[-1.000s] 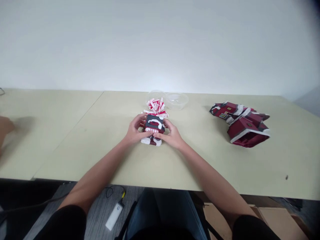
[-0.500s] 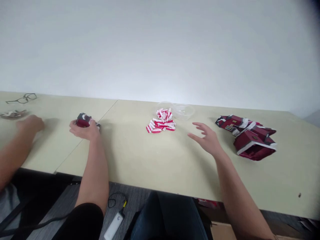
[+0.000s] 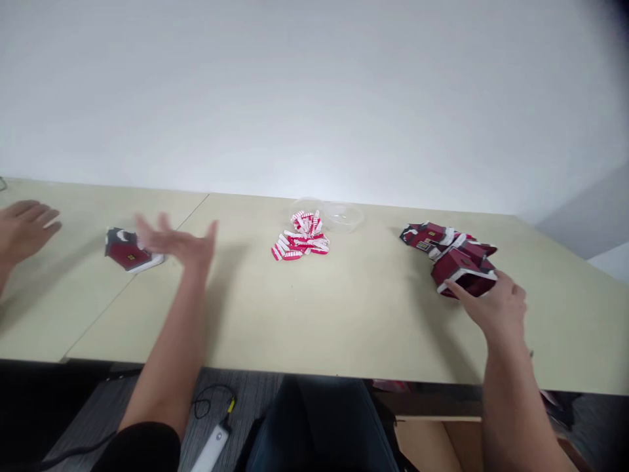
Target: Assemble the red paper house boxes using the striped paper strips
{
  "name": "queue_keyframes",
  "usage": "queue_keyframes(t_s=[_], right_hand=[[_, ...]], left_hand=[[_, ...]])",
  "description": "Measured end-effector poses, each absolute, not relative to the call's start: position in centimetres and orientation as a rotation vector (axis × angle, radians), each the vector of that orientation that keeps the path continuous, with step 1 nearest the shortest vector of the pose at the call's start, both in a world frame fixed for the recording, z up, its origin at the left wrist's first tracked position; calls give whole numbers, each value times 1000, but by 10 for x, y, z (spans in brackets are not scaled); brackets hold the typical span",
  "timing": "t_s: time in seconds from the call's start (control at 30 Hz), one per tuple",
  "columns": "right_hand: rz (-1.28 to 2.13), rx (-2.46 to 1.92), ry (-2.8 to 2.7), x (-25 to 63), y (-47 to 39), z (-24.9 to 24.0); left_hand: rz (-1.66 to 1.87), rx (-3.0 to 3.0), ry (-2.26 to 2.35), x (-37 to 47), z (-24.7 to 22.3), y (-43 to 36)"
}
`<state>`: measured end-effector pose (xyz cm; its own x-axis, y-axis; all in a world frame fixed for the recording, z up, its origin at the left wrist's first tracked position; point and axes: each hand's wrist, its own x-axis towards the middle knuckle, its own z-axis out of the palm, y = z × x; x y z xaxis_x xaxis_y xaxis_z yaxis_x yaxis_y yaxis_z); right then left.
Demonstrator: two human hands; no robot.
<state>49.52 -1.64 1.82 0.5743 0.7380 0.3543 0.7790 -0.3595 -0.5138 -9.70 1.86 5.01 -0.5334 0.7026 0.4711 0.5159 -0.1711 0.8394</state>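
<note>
A small maroon toy house (image 3: pixel 126 254) with a dark, white-edged roof rests on the table at the left. Just right of it is my left hand (image 3: pixel 181 246), fingers spread and blurred, holding nothing. On the right side, my right hand (image 3: pixel 496 308) grips a maroon house with white trim (image 3: pixel 455 264) by its open end, thumb on the near edge and fingers behind. That house lies against several similar maroon houses (image 3: pixel 426 234) piled together; their exact outlines overlap.
Red-and-white striped pieces (image 3: pixel 301 246) lie heaped mid-table, beside and partly in clear plastic containers (image 3: pixel 344 216). Another person's hand (image 3: pixel 24 229) is over the table at far left. A wall runs behind the table; an open cardboard box (image 3: pixel 427 446) sits below the front edge.
My left hand has let go of the small house and lifted to the right. My right hand has moved right and closed on a house in the pile. The view has turned rightward.
</note>
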Motion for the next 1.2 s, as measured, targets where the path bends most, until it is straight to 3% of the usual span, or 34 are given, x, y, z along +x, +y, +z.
queue_keyframes(t_s=[0.07, 0.2, 0.3, 0.5, 0.73, 0.83, 1.0, 1.1, 1.2], right_hand=[[-14, -2212, -1061, 484, -7, 13], [-118, -2102, -945, 469, -1, 4], [-337, -1919, -1141, 444, -16, 3], [-669, -1279, -1770, 322, -37, 12], [-1084, -465, -1959, 214, 12, 14], [-944, -510, -1943, 207, 31, 12], [-270, -1013, -2275, 198, 55, 16], [17, -972, -2666, 176, 69, 24], [37, -855, -2923, 150, 79, 33]], left_hand=[[1939, 1551, 1970, -55, 38, 27], [1378, 2133, 1589, 14, 13, 25], [1235, 2167, 1487, 41, 7, 7], [1199, 1474, 1187, 65, 14, -15], [1570, 613, 911, 64, 29, 0], [1763, 497, 1007, 41, 33, 15], [2179, 429, 1259, -15, 31, 38], [2277, 530, 1306, -42, 27, 42], [2259, 566, 1313, -53, 23, 43]])
